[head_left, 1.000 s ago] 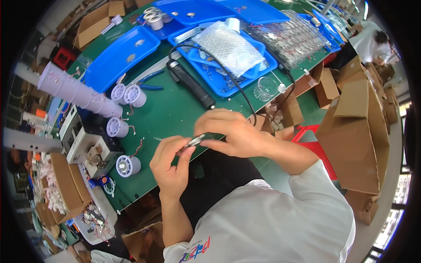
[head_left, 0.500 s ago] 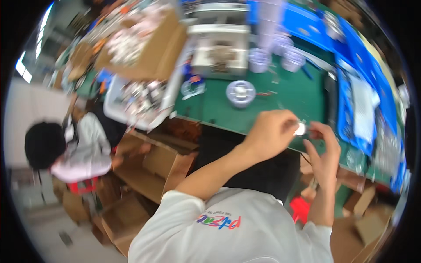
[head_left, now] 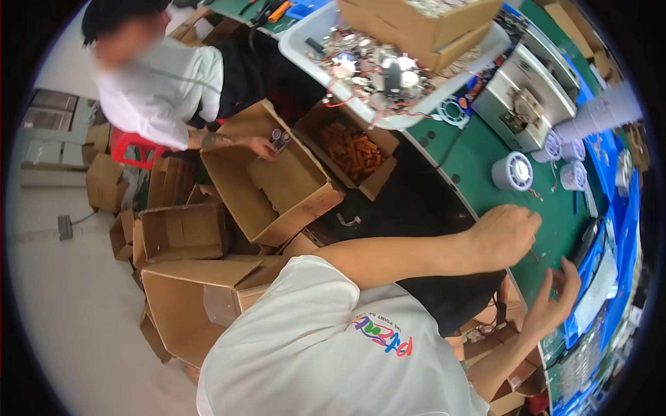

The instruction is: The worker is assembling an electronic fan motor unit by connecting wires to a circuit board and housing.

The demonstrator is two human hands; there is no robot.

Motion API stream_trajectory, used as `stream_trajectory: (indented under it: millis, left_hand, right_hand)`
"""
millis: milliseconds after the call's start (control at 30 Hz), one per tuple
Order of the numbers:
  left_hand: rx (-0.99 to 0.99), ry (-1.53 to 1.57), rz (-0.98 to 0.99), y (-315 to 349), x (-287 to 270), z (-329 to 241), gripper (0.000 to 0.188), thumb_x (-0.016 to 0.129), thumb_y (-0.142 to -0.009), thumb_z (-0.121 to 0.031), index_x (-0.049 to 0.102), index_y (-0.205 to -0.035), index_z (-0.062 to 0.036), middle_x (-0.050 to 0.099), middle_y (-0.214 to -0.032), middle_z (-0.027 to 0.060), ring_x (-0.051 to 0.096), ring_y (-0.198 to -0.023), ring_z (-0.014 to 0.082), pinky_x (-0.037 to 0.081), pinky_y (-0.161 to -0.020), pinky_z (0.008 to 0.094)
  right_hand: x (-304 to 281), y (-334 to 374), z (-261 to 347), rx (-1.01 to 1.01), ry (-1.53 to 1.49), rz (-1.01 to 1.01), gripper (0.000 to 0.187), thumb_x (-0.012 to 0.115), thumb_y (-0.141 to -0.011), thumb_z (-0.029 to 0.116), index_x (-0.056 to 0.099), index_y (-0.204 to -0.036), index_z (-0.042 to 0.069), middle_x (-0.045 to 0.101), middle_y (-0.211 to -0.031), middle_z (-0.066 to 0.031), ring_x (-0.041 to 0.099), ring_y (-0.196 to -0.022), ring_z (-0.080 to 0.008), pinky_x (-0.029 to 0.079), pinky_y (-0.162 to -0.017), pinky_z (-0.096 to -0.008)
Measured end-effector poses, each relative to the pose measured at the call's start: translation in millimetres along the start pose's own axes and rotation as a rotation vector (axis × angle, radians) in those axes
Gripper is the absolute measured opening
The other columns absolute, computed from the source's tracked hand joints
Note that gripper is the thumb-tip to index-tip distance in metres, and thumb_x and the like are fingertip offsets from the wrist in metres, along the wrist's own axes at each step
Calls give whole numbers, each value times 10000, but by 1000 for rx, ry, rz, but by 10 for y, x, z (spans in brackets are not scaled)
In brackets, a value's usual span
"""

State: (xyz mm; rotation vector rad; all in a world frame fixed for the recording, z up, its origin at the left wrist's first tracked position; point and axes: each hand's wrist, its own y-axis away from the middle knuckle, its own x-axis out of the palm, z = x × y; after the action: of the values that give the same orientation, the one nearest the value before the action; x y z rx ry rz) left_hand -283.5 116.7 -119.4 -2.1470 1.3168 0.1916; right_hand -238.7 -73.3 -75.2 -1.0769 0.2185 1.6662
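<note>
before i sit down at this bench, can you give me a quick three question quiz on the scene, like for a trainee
1. True or false: the right hand is open rather than clenched.

2. Fill in the colour: the pieces heaped in the cardboard box beside the bench are mostly ____.

3. Which of these is nearest the left hand?
A. the red stool
B. the lavender round part
C. the white bin

Key:
1. True
2. Orange
3. B
</note>
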Motion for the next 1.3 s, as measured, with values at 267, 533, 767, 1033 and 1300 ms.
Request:
stream_trajectory:
  millis: [267, 533, 767, 1033, 1300]
  left_hand:
    - [72, 3, 259, 298, -664, -28, 164, 700, -808, -88, 647, -682, 2, 652, -669, 187, 573, -551, 390, 496, -561, 437]
    - [-13, -206, 286, 705, -1656, -126, 126, 689, -746, -75, 685, -678, 30, 643, -632, 199, 515, -498, 373, 477, -531, 420]
    - [-132, -250, 120, 1115, -1765, -151, 126, 696, -759, -104, 758, -691, -17, 705, -664, 155, 598, -537, 328, 528, -574, 391]
    - [-9, -390, 42, 1056, -1973, -439, 160, 679, -800, -126, 774, -726, -21, 744, -718, 128, 637, -573, 305, 552, -618, 393]
    - [150, -595, 209, 885, -2507, -796, 193, 675, -842, -152, 805, -835, -10, 772, -802, 151, 694, -648, 331, 577, -636, 413]
  right_hand:
    - [48, 406, 280, -184, -641, 176, 170, 556, -970, 122, 581, -831, 28, 580, -743, -93, 464, -697, -159, 382, -665, -283]
    - [919, 648, 793, 52, -471, 693, 171, 551, -967, 147, 646, -870, 44, 560, -691, -59, 485, -637, -170, 402, -631, -283]
    - [1573, 609, 168, 79, -680, 679, 212, 591, -998, 186, 685, -1106, 29, 608, -770, -68, 542, -688, -182, 435, -659, -283]
    - [1487, 515, 334, 434, -1078, 584, 488, 612, -1081, 378, 574, -1391, 2, 668, -1110, -115, 610, -892, -175, 481, -746, -260]
    - [1392, 578, 377, 568, -1466, 398, 613, 587, -1085, 512, 557, -1400, -12, 660, -1053, -113, 615, -860, -159, 486, -696, -239]
